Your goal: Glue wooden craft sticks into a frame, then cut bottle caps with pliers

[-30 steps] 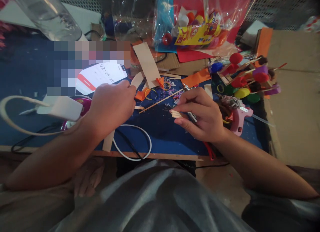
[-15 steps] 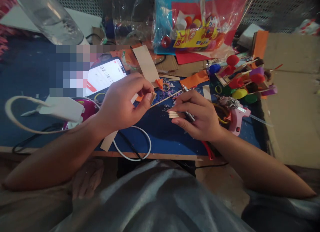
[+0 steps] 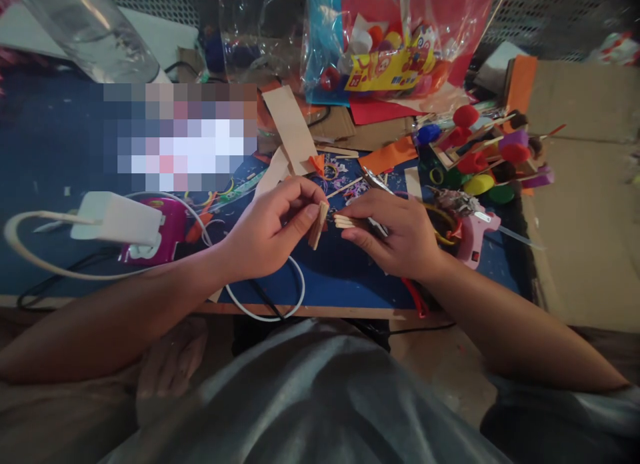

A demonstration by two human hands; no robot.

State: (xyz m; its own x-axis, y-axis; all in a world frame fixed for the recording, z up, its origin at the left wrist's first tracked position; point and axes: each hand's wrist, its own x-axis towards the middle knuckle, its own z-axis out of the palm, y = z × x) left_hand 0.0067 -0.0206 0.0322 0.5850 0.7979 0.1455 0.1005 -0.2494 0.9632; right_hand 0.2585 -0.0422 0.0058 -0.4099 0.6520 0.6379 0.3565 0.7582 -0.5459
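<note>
Currently left hand (image 3: 270,234) and right hand (image 3: 403,234) both gripping, close together above blue table (image 3: 345,284).
Left hand pinches tilted wooden bundle (image 3: 318,228) by its upper part; right hand clamped on stacked wooden sticks (image 3: 345,222), ends facing the bundle. Pink glue gun (image 3: 475,236) right of right hand; metal tool (image 3: 376,180) just beyond that hand, partly hidden; orange strip (image 3: 391,155) farther back, clear bag (image 3: 450,24) of colourful items (image 3: 394,41) at far side.

There are two hands (image 3: 273,231) (image 3: 400,231) and two stick bundles (image 3: 318,227) (image 3: 347,222), one bundle per hand. One desk (image 3: 45,151), one glue gun (image 3: 473,241), one bottle (image 3: 103,37), one charger (image 3: 123,217) and one socket (image 3: 173,217) show.
</note>
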